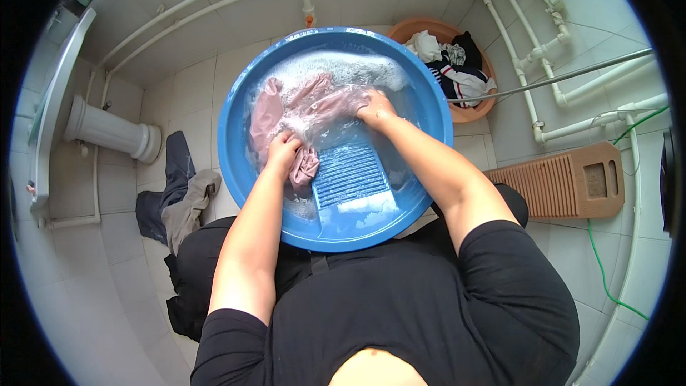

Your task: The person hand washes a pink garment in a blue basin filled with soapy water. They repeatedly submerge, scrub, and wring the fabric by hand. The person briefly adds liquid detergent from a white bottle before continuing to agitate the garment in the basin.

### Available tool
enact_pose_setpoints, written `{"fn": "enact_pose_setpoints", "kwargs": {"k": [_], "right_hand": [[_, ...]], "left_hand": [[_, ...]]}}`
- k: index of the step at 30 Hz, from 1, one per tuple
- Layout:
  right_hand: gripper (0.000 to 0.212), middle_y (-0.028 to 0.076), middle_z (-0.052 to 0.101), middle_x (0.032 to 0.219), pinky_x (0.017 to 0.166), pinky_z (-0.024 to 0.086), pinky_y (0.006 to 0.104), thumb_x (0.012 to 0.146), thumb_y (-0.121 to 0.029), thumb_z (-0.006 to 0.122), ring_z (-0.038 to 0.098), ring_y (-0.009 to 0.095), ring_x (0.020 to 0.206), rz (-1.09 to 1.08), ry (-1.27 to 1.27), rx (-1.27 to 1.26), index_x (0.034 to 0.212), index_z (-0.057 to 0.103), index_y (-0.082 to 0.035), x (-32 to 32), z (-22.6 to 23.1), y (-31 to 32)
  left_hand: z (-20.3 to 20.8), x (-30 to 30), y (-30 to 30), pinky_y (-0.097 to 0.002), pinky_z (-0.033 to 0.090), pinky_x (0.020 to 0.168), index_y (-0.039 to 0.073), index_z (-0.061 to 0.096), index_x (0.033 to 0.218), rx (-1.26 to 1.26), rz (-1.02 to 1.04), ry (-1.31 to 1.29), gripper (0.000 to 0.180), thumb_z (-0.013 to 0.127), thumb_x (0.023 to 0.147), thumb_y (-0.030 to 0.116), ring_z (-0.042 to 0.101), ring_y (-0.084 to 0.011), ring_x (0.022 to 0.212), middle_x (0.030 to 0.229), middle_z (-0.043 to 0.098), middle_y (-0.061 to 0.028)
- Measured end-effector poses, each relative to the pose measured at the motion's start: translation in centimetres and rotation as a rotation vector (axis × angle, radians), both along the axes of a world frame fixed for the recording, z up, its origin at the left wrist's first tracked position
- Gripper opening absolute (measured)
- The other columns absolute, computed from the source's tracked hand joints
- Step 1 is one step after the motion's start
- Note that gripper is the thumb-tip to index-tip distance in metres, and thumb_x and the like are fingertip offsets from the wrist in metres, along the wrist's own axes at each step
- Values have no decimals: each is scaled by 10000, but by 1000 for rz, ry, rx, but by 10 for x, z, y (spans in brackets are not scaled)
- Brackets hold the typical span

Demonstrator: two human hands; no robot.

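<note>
A pink garment (267, 111) lies soaked and bunched in the soapy water of a round blue tub (232, 164). My left hand (283, 149) is closed on the garment's near end, at the left of the tub's built-in ribbed washboard (350, 177). Farther right, my right hand (376, 106) grips the other end at the water's surface, with its fingertips partly hidden by water and cloth. Between the two hands the wet fabric stretches across the water. White suds (343, 64) float along the tub's far side.
An orange-brown basin (471, 111) of clothes stands behind the tub at right. Beside my right arm lies a brown washboard (554, 182). Dark and grey clothes (182, 193) lie on the floor at left, near a white pedestal sink (114, 129). White pipes (214, 7) run along the walls.
</note>
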State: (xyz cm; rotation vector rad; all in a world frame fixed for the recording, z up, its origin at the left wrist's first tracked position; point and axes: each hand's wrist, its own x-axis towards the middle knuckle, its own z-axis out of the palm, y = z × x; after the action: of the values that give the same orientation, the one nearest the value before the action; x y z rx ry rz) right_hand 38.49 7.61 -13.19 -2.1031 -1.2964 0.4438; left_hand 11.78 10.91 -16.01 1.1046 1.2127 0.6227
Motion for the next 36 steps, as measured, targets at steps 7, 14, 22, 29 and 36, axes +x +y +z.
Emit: {"fn": "enact_pose_setpoints", "kwargs": {"k": [7, 14, 22, 29, 36], "right_hand": [[305, 52, 551, 842, 672, 465, 246, 625, 25, 476, 539, 142, 749, 332, 1368, -23, 918, 512, -50, -8, 98, -40], [317, 36, 536, 806, 651, 458, 223, 592, 12, 461, 523, 132, 711, 622, 1670, -132, 893, 538, -53, -41, 101, -52], [356, 90, 562, 1054, 864, 416, 266, 699, -61, 522, 521, 163, 1003, 466, 456, -113, 1049, 587, -52, -26, 83, -59], [483, 106, 573, 1056, 843, 425, 309, 874, -417, 490, 538, 180, 970, 188, 1531, -59, 1132, 518, -9, -59, 114, -71], [427, 214, 516, 1141, 895, 413, 382, 814, -356, 540, 510, 371, 1031, 267, 354, 252, 1099, 536, -38, -77, 83, -81]], "left_hand": [[77, 17, -12, -448, 387, 966, 51, 412, 1282, -523, 128, -857, 588, 453, 856, 454, 510, -299, 1101, 1244, 506, -133], [105, 33, -29, -456, 398, 969, 33, 423, 1278, -546, 48, -896, 748, 473, 801, 607, 498, -303, 1133, 1240, 505, -154], [135, 11, -42, -455, 392, 974, 4, 469, 1219, -516, 32, -908, 531, 545, 789, 307, 534, -328, 1081, 1189, 539, -183], [133, 41, -81, -341, 410, 918, -11, 498, 1193, -160, -148, -510, 608, 449, 889, 514, 529, -217, 1063, 1176, 536, -142], [62, 49, -59, -360, 318, 996, 41, 374, 1314, 402, -88, 158, 588, 516, 861, 388, 392, -353, 1212, 1265, 434, -246]]}}
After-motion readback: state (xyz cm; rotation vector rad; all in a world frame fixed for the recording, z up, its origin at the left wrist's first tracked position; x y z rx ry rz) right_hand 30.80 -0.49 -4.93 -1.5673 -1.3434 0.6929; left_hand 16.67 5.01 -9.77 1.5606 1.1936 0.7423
